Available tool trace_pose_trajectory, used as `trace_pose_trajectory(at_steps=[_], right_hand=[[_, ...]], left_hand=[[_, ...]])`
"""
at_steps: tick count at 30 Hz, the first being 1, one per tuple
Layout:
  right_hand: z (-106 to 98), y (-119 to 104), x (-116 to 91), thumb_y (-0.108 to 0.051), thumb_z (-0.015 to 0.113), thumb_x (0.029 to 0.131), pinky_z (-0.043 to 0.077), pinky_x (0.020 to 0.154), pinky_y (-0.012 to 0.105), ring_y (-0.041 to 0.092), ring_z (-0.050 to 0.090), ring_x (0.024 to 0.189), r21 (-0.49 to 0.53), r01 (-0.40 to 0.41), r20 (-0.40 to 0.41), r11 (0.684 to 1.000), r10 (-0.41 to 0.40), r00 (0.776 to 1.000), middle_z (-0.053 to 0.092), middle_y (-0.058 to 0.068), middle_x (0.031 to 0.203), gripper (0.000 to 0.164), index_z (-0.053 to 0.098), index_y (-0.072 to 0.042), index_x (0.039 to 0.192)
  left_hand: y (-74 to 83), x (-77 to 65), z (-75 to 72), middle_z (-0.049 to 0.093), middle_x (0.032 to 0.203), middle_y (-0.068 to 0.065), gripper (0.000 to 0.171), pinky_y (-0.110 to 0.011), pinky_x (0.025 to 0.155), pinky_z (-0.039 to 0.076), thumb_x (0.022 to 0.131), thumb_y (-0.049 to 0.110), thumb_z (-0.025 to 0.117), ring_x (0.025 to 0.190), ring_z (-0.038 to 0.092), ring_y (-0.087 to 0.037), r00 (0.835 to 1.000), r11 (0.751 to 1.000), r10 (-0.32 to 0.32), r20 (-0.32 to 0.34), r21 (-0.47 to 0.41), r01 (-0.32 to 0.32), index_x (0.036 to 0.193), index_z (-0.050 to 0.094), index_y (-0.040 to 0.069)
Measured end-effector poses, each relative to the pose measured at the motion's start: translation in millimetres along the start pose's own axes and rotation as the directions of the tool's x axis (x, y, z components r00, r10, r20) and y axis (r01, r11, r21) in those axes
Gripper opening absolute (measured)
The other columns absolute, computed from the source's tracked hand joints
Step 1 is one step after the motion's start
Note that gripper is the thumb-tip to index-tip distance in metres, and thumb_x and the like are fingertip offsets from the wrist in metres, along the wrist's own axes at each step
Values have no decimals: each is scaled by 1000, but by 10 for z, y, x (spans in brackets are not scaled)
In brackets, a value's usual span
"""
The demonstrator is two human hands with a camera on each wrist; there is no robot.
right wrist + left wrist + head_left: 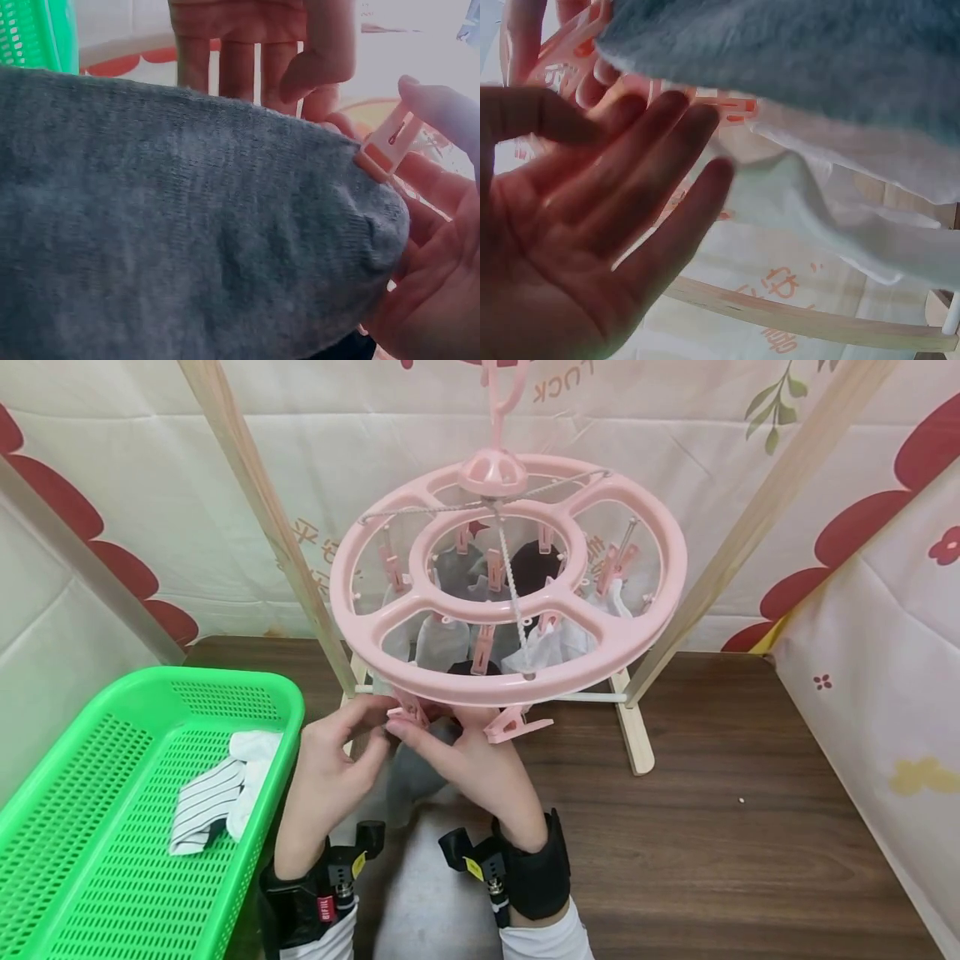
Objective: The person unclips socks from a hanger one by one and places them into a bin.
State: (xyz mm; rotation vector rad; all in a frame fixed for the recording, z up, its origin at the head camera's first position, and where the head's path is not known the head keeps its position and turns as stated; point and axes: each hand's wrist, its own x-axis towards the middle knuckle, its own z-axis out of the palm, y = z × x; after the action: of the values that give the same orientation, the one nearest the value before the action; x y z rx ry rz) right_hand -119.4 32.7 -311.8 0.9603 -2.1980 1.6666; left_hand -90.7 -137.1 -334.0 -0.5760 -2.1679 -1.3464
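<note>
Grey knit makes up the sock [195, 217], which hangs under the front left of the pink rack [450, 687], just left of the lower centre in the head view. A pink clip [390, 142] bites its edge close to the rounded end. The right hand [483, 760] pinches that clip, thumb on the handle and fingers behind, so this grip is closed down to the clip's thickness. The left hand [326, 777] has its fingers extended and spaced apart, thumb away from them; this grip is wide and holds nothing, though whether a fingertip brushes the sock I cannot tell. In the right wrist view the sock's long axis runs nearly level, the rounded end pointing right; in the head view the sock drops from the clip toward the lower edge. A second clip [513, 724] hangs at the rack's front, right of the first, and more socks [442, 643] hang beneath the rings. Wooden poles [255, 518] rise on both sides of the rack. On the left of the frame a green basket [202, 672] contains a striped sock [206, 797] and a white one, beside the left hand, on the brown tabletop [712, 843].
</note>
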Motion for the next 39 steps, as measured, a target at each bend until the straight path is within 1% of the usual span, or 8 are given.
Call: trace_pose_trajectory(at_steps=[3,6,10,17,23,28,33,39], right_hand=[[-56,0,-21,-11,76,84,46,83,29,8,61,88,-12,9,16,1000,-8,1000,67,-2,95,35,65,-7,117],[-105,11,-37,-11,76,83,44,88,30,10,60,93,-23,23,26,999,-22,999,67,-2,99,38,65,-8,119],[-134,37,-71,-10,76,83,43,91,31,11,60,98,-9,34,30,999,-33,999,67,-2,105,38,66,-8,120],[-133,119,-153,-2,72,84,42,94,35,17,59,106,65,31,36,997,-34,999,65,6,114,37,64,-1,120],[-132,199,-190,-1,70,86,47,87,35,20,61,100,156,68,15,985,-71,997,66,9,109,32,63,1,117],[-135,257,-206,-19,66,92,49,80,34,24,62,93,249,146,-64,957,-135,989,66,17,103,33,62,4,115],[-172,272,-206,-20,65,93,48,85,37,31,62,96,317,215,-137,923,-180,974,66,23,104,33,63,1,119],[-228,332,-247,-18,66,92,49,82,33,27,65,98,307,207,-171,929,-160,972,68,14,107,37,60,-6,126]], left_hand=[[-17,-13,-7,70,99,-4,35,-25,77,52,80,-13,58,87,66,-15,992,999,7,125,-43,-1,111,65,1],[-34,-25,-9,70,104,-4,45,-33,82,53,78,-12,59,96,66,-17,973,996,5,230,-90,16,121,60,3],[-52,-31,17,69,110,-7,55,-36,85,52,79,-10,64,103,65,-18,951,990,-24,307,-123,64,131,52,5],[-74,-10,117,71,101,-10,37,-35,77,54,83,-12,66,94,69,-19,963,996,-81,256,-23,90,117,60,0],[-31,15,129,71,100,-11,32,-35,74,55,84,-9,66,91,69,-19,944,986,-166,285,49,158,115,64,-1],[-29,22,142,71,99,-10,29,-35,72,55,84,-8,66,86,69,-18,936,980,-190,295,117,162,112,68,-1],[-52,11,137,71,94,-10,22,-38,70,55,83,-9,64,83,70,-21,943,975,-197,268,153,161,102,69,2],[-37,10,98,70,94,-11,24,-38,67,56,83,-10,63,79,69,-23,960,974,-190,207,166,157,104,68,1]])
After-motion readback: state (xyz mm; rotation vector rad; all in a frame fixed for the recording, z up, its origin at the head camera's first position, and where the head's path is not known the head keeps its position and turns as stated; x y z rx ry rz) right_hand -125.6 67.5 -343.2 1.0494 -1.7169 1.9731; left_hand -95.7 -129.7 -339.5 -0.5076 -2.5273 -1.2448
